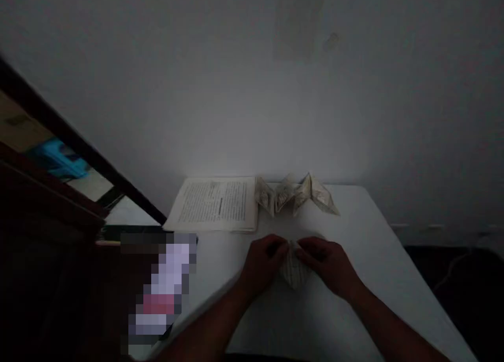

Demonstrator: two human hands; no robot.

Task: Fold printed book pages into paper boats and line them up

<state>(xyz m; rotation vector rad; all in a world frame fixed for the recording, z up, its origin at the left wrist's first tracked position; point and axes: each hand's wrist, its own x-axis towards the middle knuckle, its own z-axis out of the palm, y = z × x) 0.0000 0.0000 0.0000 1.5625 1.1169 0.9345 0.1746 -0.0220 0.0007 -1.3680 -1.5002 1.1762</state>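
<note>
A small piece of folded printed paper (294, 273) is pinched between my two hands, just above the white table. My left hand (264, 259) closes thumb and fingers on its upper left edge. On the upper right edge, my right hand (325, 259) grips in the same way. The paper narrows to a point toward me. Beyond my hands, against the wall, stand several folded paper shapes (303, 194) made of similar printed paper. To their left lies a stack of printed pages (216, 204).
The white table (346, 320) meets a pale wall (236, 89). A blurred-out, bright phone-like object (167, 288) lies at the table's left edge. Further left are a dark frame (79, 141) and a blue object (59, 157). The light is dim.
</note>
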